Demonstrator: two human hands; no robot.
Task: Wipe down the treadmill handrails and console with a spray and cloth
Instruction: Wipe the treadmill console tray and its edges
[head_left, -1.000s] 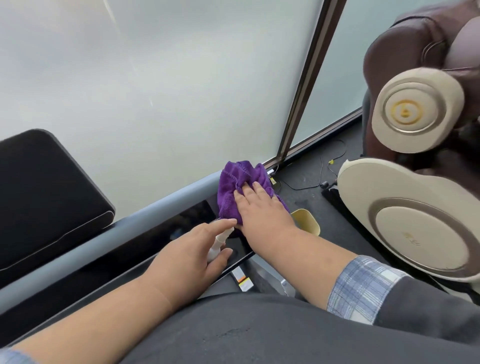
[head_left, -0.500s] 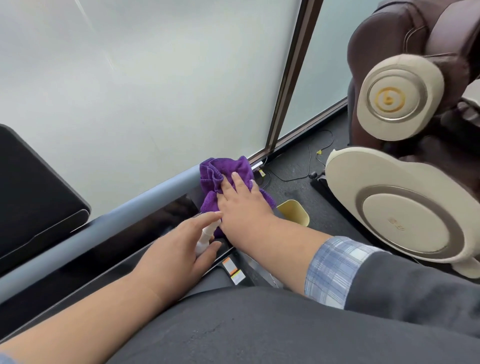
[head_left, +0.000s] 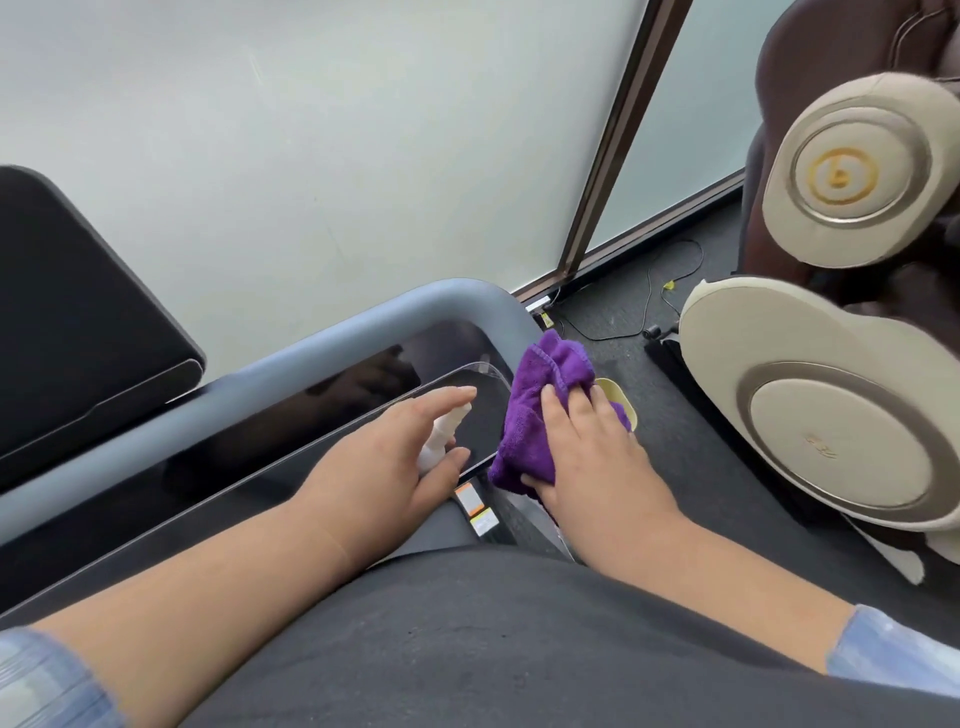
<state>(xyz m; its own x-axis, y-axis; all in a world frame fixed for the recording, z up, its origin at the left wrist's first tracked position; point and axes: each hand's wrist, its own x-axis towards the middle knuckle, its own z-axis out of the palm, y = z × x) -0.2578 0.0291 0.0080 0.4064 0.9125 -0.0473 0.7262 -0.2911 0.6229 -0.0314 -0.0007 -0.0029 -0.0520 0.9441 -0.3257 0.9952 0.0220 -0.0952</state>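
Nearest the camera, at the bottom of the frame, the person's dark top and both bare forearms filled the view. Just past them, at centre, the left hand (head_left: 395, 457) was wrapped around a small white spray bottle (head_left: 439, 441), forefinger stretched flat over its nozzle and thumb underneath. The bottle looked light and slick; it would probably sit best gripped round the body, with the forefinger free to press.

Right of centre, the right hand (head_left: 587, 457) lay flat with fingers spread on a purple cloth (head_left: 535, 410), pinning it over the right end of the glossy black console (head_left: 291, 431). The cloth seemed soft and bunched, with no stiffness of its own, so an open palm ought to carry it better than a fingertip pinch. The console's glass-like face looked smooth and likely to show streaks, so light, even pressure would suit it.

Beyond the hands, the grey handrail (head_left: 249, 387) ran from lower left up to a rounded corner at centre; it looked rigid and easy to wrap the cloth around. Behind the cloth a yellow cup (head_left: 621, 397) peeked out. Farther right stood a brown massage chair (head_left: 831, 415), and frosted glass (head_left: 311, 156) filled the upper frame
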